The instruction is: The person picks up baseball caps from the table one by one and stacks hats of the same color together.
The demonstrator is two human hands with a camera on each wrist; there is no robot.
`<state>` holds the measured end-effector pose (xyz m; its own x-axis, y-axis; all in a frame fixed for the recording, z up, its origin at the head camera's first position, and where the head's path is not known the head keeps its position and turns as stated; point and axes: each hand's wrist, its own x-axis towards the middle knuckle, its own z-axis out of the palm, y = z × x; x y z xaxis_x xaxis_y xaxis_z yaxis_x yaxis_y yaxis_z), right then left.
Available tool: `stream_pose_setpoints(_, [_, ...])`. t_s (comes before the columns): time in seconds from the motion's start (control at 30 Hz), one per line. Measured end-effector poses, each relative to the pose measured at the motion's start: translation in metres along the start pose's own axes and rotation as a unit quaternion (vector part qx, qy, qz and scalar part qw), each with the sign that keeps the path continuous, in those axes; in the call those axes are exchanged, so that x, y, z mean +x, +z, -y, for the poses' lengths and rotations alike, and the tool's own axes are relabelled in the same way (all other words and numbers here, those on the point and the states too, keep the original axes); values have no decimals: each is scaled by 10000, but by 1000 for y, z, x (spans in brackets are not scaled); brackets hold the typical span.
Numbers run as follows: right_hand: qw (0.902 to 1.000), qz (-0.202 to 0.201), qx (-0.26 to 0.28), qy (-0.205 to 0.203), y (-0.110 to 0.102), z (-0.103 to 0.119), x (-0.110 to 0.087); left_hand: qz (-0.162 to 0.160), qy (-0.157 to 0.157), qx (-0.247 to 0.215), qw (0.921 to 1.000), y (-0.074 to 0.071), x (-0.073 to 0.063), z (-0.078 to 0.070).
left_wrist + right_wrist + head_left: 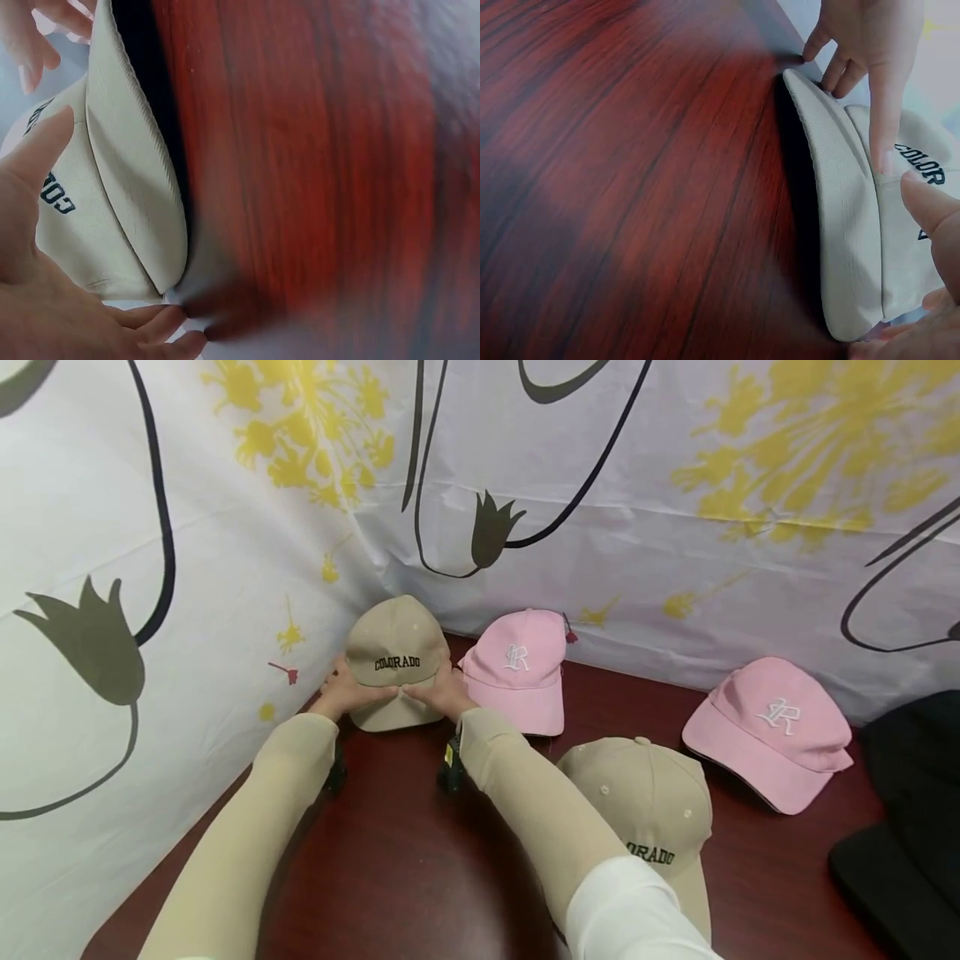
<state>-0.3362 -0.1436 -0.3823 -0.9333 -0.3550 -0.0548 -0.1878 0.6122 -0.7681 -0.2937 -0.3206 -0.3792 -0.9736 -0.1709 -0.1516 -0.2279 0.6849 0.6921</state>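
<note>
A beige baseball cap lettered COLORADO stands on the table in the corner, its brim towards me. My left hand is at its left side and my right hand at its right. Both thumbs are straight and point at each other across the front, low under the lettering. In the right wrist view the left hand has its thumb tip at the front panel, with spread fingers beside the brim. The left wrist view shows the right hand's fingers loosely extended. Some fingertips are hidden.
A pink cap sits close beside my right hand. Another beige cap lies partly behind my right sleeve. Farther right are a second pink cap and black headwear. Patterned white cloth borders the dark red table.
</note>
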Motion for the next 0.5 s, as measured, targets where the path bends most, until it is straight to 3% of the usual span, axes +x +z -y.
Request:
stream_pose_setpoints(0.3, [9977, -189, -623, 194, 5, 3, 4, -287, -268, 51, 9992, 6, 4, -5])
stream_pose_setpoints(0.5, [9980, -260, -528, 233, 6, 2, 2, -680, -255, -682, 9950, 11, 1, -5])
